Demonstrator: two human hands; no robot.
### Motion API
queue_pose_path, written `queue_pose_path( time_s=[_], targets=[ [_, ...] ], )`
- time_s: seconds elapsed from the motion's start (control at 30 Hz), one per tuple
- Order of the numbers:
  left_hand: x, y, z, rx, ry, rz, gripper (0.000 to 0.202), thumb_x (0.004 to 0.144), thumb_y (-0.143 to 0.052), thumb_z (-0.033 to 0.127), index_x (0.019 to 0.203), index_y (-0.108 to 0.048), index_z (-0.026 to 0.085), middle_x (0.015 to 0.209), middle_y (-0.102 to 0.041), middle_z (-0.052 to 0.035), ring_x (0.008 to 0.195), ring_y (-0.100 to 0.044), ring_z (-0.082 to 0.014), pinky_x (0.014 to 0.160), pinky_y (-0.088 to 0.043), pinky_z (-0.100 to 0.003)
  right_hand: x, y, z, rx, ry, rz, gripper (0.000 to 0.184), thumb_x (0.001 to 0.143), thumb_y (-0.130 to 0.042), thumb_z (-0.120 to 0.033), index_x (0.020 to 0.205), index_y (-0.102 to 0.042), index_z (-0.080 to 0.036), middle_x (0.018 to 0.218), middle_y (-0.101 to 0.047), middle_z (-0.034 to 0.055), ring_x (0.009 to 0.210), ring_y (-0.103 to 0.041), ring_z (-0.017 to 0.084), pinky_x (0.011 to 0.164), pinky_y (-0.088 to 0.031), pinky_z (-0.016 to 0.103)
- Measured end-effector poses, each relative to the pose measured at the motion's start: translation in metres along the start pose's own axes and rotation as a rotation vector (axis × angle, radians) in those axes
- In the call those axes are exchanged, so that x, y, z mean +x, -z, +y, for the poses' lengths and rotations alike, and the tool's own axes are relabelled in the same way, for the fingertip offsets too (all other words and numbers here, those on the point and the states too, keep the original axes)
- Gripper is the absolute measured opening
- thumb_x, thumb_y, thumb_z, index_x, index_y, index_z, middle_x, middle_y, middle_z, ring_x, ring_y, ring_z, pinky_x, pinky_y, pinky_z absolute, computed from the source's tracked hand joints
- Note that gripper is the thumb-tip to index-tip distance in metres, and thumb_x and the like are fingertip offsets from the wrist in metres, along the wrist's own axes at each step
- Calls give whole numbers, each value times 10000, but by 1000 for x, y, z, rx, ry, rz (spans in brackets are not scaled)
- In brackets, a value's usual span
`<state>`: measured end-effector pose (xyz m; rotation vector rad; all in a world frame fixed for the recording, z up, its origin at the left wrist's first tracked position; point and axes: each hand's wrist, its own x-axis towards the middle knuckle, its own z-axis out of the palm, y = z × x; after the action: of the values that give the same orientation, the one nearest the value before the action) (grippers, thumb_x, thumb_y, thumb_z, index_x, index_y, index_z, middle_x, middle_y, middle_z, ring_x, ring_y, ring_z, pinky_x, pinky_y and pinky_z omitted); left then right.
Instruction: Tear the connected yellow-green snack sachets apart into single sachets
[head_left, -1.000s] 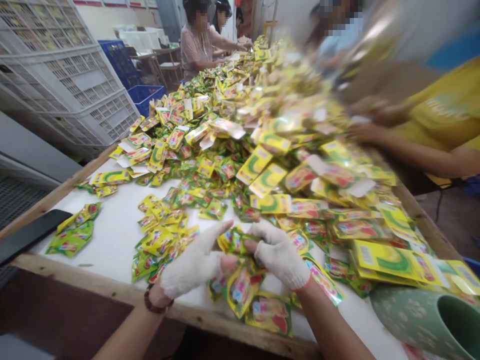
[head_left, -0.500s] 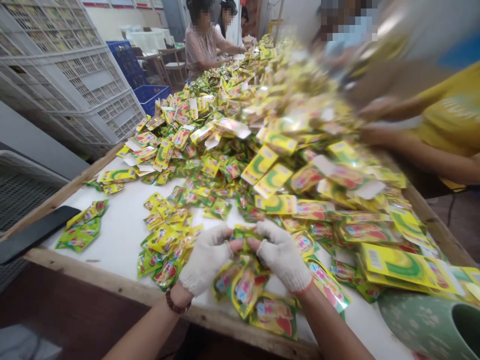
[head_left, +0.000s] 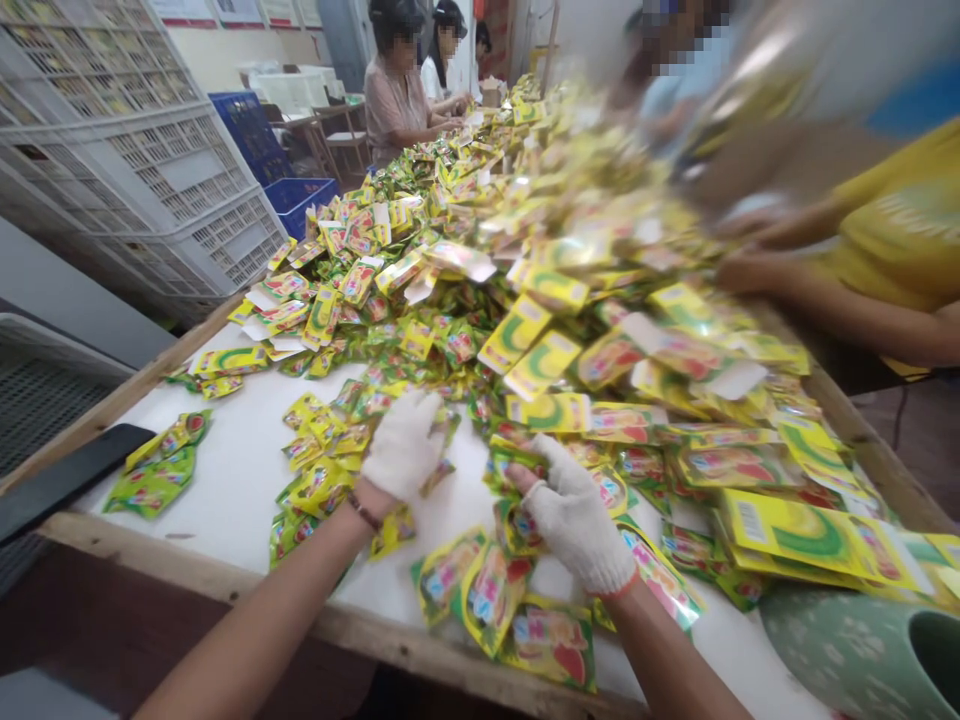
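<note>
My right hand (head_left: pixel 581 520), in a white glove with bare fingertips, pinches a small green and yellow candy packet (head_left: pixel 504 468) between thumb and fingers. My left hand (head_left: pixel 405 445), gloved the same way, reaches palm down over the small packets to the left. Its fingertips are mostly hidden, with a blurred packet (head_left: pixel 439 478) just under them. Left of that hand lies a loose group of small yellow and green packets (head_left: pixel 322 480). Below my right hand, larger flat pouches (head_left: pixel 491 590) with fruit pictures overlap near the table's front edge.
A long heap of packets and yellow cartons (head_left: pixel 547 350) runs down the wood-edged table. A dark phone-like slab (head_left: pixel 71 475) lies at the left edge, a green floral container (head_left: pixel 847 640) at front right. White crates (head_left: pixel 172 170) stand left; co-workers (head_left: pixel 401 110) sit along both sides.
My hands were together over a small packet and have come apart. The left has moved left and away from me; the right stays near its place, keeping hold of a packet.
</note>
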<state>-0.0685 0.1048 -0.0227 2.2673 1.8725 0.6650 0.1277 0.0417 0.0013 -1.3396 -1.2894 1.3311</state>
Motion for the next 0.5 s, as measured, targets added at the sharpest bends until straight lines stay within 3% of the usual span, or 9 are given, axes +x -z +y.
queue_pose_path(
  time_s=[0.13,0.2,0.33,0.5],
  targets=[
    [11,-9,7,-50,-128,-22,142,886,-448,188,824,-576,195,825,-607,-32,806,-568,-171,743,-443,-281,-1,8,-5,12,56,81,253,836,-594,-364,1009,-600,-181,684,-608,-15,464,-443,87,432,-389,208],
    [11,-11,24,-61,-191,-34,178,911,-431,217,809,-576,201,802,-602,-21,786,-560,-161,729,-438,-274,0,17,-6,62,78,178,319,828,-621,-399,1070,-593,-193,755,-647,4,482,-480,93,444,-422,213],
    [18,-24,66,56,-477,-107,101,876,-506,230,892,-603,206,913,-613,-47,867,-551,-194,745,-434,-313,3,37,-6,197,119,412,334,804,-661,-446,1028,-580,-212,744,-647,-6,484,-525,100,449,-455,214],
    [39,-50,90,236,-468,-62,285,833,-538,219,1114,-568,180,1037,-600,-115,964,-536,-279,786,-419,-425,6,45,-5,226,124,479,385,791,-671,-453,1057,-570,-195,713,-651,-2,477,-535,109,456,-467,225]
  ],
)
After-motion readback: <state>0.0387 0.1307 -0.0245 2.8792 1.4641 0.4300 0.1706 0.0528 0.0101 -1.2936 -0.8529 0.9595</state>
